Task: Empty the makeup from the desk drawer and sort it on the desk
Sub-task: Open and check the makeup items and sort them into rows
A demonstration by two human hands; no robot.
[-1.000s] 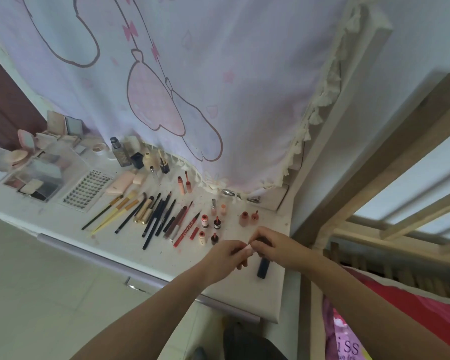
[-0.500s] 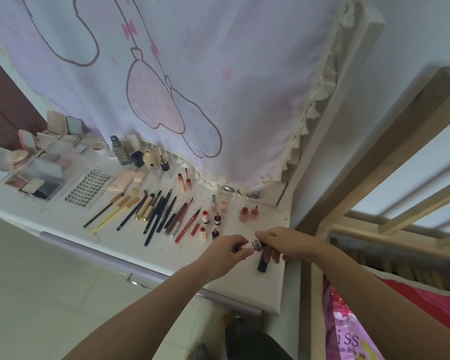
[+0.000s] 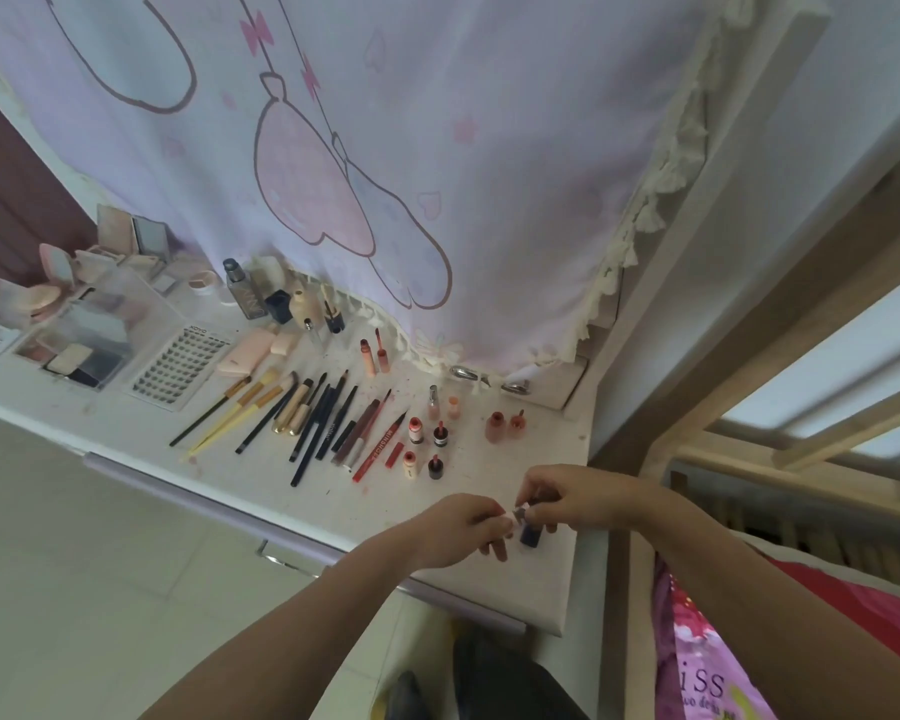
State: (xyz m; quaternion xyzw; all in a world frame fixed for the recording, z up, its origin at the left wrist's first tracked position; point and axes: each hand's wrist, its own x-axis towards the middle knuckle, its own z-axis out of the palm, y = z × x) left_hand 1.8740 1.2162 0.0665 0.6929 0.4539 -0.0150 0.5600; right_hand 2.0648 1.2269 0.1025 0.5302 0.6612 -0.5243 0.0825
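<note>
Both hands meet over the front right corner of the white desk top [image 3: 261, 475]. The right hand [image 3: 578, 498] has its fingers curled round the upper end of a small dark blue makeup tube [image 3: 530, 532], whose pale cap end [image 3: 519, 513] sits between the two hands. The left hand [image 3: 461, 527] pinches at that cap end with thumb and fingertips; whether it grips the cap itself or only steadies it cannot be told at this size. The tube's dark lower body hangs just below the right fingers, close above the desk surface; contact with the desk is not discernible.

Judgement: the item is light, rigid and smooth plastic, likely slippery, and best held round the barrel while the cap is turned or seated.

Further in from the corner stand small red and orange bottles [image 3: 427, 444]. A row of dark pencils and brushes [image 3: 318, 418] lies toward the middle, with compacts and palettes [image 3: 79, 350] at the left end.
</note>
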